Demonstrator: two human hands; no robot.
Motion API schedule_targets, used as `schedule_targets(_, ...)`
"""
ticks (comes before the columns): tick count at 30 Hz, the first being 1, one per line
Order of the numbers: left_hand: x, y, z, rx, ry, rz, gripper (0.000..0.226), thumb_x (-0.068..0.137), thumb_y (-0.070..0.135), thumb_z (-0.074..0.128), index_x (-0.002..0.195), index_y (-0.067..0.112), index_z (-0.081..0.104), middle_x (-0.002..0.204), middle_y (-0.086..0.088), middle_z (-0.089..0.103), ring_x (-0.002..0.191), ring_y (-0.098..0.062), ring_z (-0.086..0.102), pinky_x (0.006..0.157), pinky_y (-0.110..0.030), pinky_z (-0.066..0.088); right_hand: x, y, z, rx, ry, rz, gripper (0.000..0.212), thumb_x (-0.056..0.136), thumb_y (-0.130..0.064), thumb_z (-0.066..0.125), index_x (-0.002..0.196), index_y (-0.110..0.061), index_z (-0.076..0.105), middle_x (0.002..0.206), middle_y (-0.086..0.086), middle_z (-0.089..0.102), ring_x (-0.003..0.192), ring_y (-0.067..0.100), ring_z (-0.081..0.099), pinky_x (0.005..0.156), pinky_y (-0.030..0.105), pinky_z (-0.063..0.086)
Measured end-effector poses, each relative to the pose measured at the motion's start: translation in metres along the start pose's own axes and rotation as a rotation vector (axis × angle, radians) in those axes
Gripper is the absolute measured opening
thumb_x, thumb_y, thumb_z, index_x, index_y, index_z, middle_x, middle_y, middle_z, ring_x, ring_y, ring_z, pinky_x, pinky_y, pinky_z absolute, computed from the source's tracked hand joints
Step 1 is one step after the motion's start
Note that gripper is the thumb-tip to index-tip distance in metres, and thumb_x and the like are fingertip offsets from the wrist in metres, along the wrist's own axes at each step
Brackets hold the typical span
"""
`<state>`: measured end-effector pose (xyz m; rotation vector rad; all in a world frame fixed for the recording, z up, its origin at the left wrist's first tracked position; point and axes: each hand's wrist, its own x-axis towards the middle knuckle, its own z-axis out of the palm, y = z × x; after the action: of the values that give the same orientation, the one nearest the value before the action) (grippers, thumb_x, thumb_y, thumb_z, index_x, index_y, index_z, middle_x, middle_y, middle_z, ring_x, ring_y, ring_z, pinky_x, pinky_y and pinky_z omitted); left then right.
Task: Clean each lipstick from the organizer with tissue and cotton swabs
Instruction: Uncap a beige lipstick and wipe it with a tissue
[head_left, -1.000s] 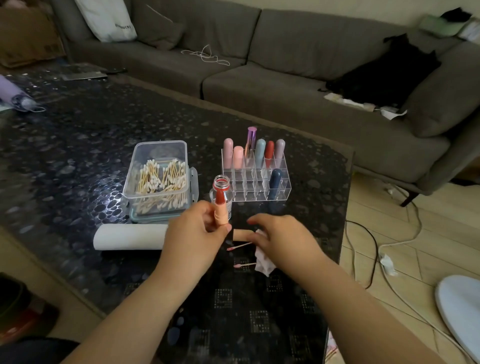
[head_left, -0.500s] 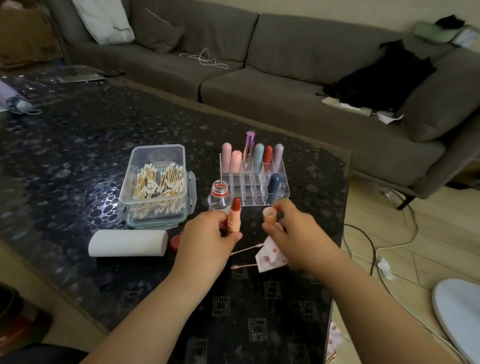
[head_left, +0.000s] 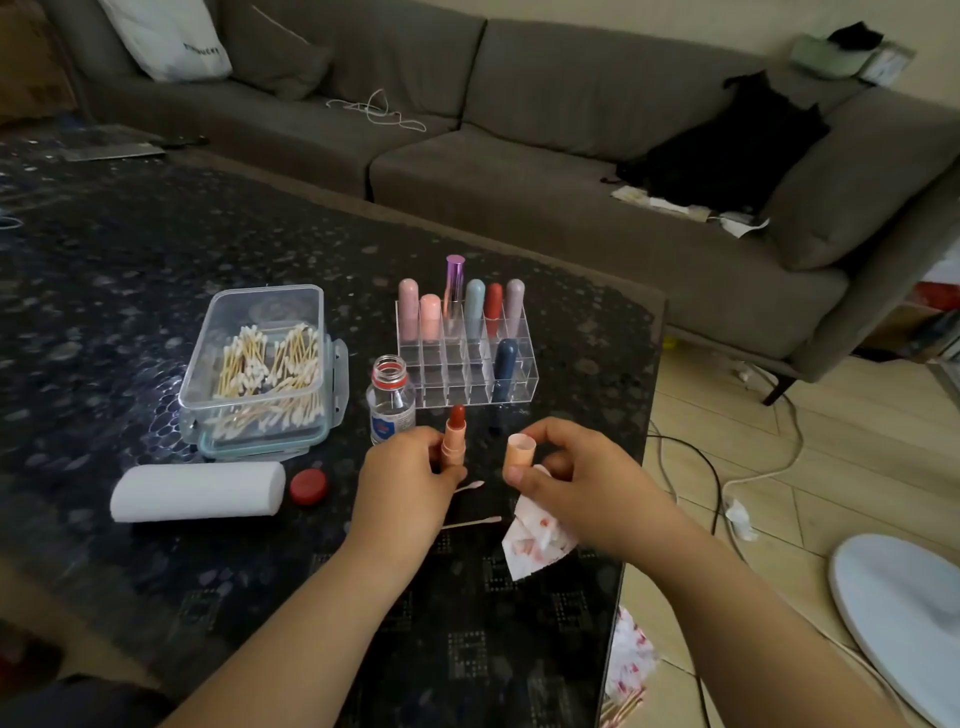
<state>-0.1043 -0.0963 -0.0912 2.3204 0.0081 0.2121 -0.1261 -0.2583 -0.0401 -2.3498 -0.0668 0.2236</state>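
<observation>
Head view: the left hand (head_left: 402, 480) has its grip closed round one uncapped lipstick (head_left: 454, 434), held upright above the worktop (head_left: 130, 270). The right hand (head_left: 566, 475) pinches its peach cap (head_left: 519, 449) and holds a stained tissue (head_left: 537, 540). Seven capped lipsticks stand in the clear organizer (head_left: 467, 364). Two used cotton swabs (head_left: 470, 522) lie between the hands.
</observation>
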Motion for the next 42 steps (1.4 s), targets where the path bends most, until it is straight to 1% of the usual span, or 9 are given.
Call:
schedule_targets(14,-0.007,-0.002,-0.005,-0.053,0.033,-0.035,0.025,0.077,0.024,0.076,0.099,0.017,0.068,0.096,0.005,0.068,0.081,-0.009,0.056,0.064,-0.013,0.035,-0.002,-0.006,0.003,0.005,-0.013,-0.025,0.021,0.088,-0.036,0.063,0.108,-0.033,0.056,0.059,-0.010,0.049,0.041,-0.004,0.043,0.042,0.009,0.032)
schedule_targets(18,-0.031,0.005,-0.024,-0.140,0.153,0.074,0.018,0.084,0.027,0.066,0.098,0.021,0.056,0.078,0.009,0.059,0.070,-0.007,0.058,0.061,-0.018,0.047,-0.006,-0.012,0.001,0.057,-0.035,-0.079,0.016,0.087,-0.036,0.064,0.101,-0.037,0.057,0.059,-0.009,0.051,0.045,-0.003,0.043,0.045,0.010,0.034)
schedule_targets(21,-0.045,0.015,-0.043,-0.283,-0.014,0.084,0.002,0.090,0.029,0.055,0.090,0.031,0.055,0.079,0.015,0.063,0.082,0.007,0.058,0.065,-0.006,0.042,-0.013,-0.021,0.002,0.194,-0.122,-0.173,0.013,0.086,-0.032,0.067,0.096,-0.035,0.060,0.062,-0.005,0.053,0.055,0.006,0.044,0.056,0.024,0.039)
schedule_targets(23,-0.047,0.016,-0.052,-0.475,-0.205,-0.029,0.011,0.093,0.027,0.051,0.094,0.031,0.061,0.084,0.015,0.070,0.083,0.012,0.061,0.065,-0.003,0.041,-0.017,-0.027,0.006,0.259,-0.171,-0.219,0.014,0.085,-0.027,0.068,0.097,-0.033,0.062,0.065,-0.001,0.057,0.060,0.014,0.048,0.060,0.032,0.042)
schedule_targets(27,-0.048,0.009,-0.063,-0.746,-0.350,-0.114,0.027,0.083,0.031,0.058,0.106,0.019,0.068,0.098,0.005,0.074,0.097,-0.009,0.068,0.091,-0.029,0.049,-0.022,-0.039,0.014,0.278,-0.189,-0.265,0.019,0.085,-0.022,0.069,0.100,-0.028,0.061,0.082,0.002,0.072,0.080,0.022,0.068,0.078,0.044,0.054)
schedule_targets(29,-0.048,0.006,-0.069,-0.831,-0.355,-0.145,0.038,0.074,0.035,0.062,0.106,0.015,0.068,0.101,-0.001,0.074,0.101,-0.015,0.067,0.098,-0.037,0.047,-0.023,-0.044,0.017,0.213,-0.164,-0.263,0.027,0.081,-0.025,0.073,0.102,-0.030,0.057,0.083,0.001,0.072,0.075,0.015,0.068,0.072,0.036,0.056)
schedule_targets(32,-0.047,0.000,-0.076,-0.879,-0.306,-0.182,0.036,0.070,0.031,0.064,0.101,0.014,0.069,0.096,-0.001,0.074,0.095,-0.015,0.069,0.094,-0.034,0.050,-0.025,-0.051,0.016,0.026,-0.057,-0.187,0.038,0.071,-0.035,0.079,0.093,-0.031,0.048,0.073,-0.005,0.065,0.058,-0.002,0.054,0.052,0.013,0.043)
schedule_targets(38,-0.050,-0.011,-0.089,-0.923,-0.279,-0.214,0.020,0.084,0.017,0.056,0.100,0.008,0.065,0.081,-0.008,0.073,0.076,-0.017,0.069,0.072,-0.025,0.058,-0.032,-0.050,0.007,-0.072,0.016,-0.262,0.013,0.083,-0.024,0.065,0.082,-0.031,0.054,0.077,-0.010,0.060,0.069,-0.002,0.054,0.064,0.013,0.046)
schedule_targets(42,-0.054,-0.016,-0.093,-0.901,-0.291,-0.197,0.014,0.089,0.009,0.052,0.097,0.007,0.065,0.067,-0.003,0.069,0.066,-0.012,0.065,0.067,-0.022,0.057,-0.034,-0.053,0.007,-0.106,0.042,-0.371,0.006,0.085,-0.032,0.059,0.086,-0.038,0.058,0.088,-0.015,0.059,0.083,-0.002,0.054,0.067,0.010,0.041)
